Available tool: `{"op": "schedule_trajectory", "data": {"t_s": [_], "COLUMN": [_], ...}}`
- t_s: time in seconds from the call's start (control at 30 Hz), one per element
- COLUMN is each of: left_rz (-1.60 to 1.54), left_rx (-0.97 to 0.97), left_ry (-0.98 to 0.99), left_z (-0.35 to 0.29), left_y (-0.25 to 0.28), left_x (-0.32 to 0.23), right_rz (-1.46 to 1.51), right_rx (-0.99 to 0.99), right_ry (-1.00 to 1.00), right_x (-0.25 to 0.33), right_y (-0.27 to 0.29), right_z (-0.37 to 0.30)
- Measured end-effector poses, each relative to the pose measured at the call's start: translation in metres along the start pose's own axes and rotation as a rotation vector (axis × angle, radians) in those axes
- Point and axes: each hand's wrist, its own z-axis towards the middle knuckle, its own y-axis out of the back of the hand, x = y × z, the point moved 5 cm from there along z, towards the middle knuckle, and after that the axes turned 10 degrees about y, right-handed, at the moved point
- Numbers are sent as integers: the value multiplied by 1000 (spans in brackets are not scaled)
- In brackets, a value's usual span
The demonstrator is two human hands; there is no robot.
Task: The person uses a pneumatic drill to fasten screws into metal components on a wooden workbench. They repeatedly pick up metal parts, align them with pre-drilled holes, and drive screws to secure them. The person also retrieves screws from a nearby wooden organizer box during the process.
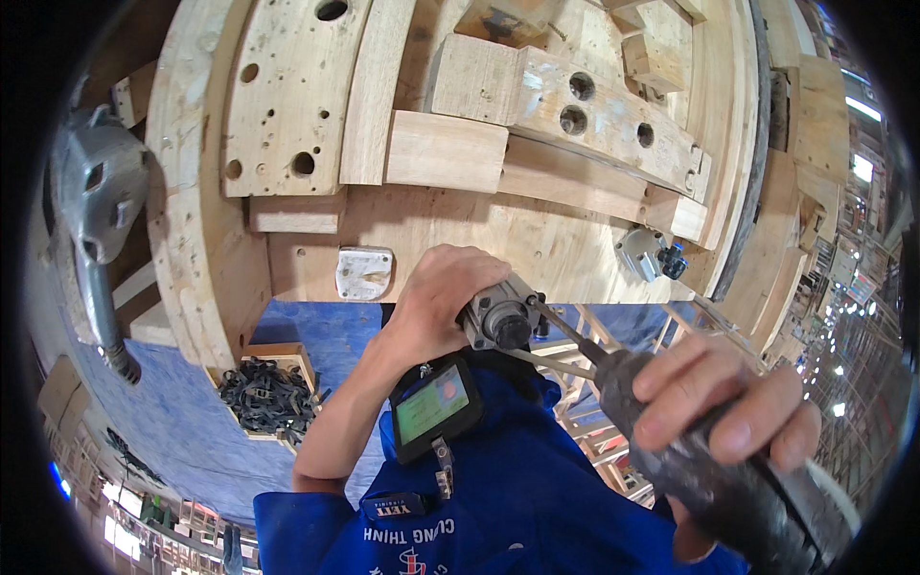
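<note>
My left hand (436, 297) is closed round a small square metal air cylinder (495, 314) with a dark round boss on its end face, and holds it just off the bench's near edge. My right hand (724, 407) grips a dark, worn power screwdriver (704, 470). The driver's long thin bit (561, 324) points left, its tip at a corner screw of the cylinder. Whether the tip is seated in the screw, I cannot tell. A small blue fitting (542, 330) shows beside the cylinder.
A wooden jig (287, 105) with drilled blocks covers the bench. On its near ledge lie a whitish plate (364, 274) and another metal cylinder (640, 254) with blue fittings. A grey cast-metal tool (103, 182) hangs at left. Below stands a wooden crate (305, 364) of black strips.
</note>
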Motion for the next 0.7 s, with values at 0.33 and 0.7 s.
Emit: {"op": "schedule_trajectory", "data": {"t_s": [0.33,0.7], "left_rz": [124,-436], "left_rx": [-60,-285], "left_ry": [35,445], "left_z": [-9,-7], "left_y": [2,-44], "left_x": [-72,-108], "right_rz": [-30,31], "right_rx": [-123,-604], "right_ry": [228,237], "right_x": [99,154], "right_y": [8,89], "right_z": [4,-94]}}
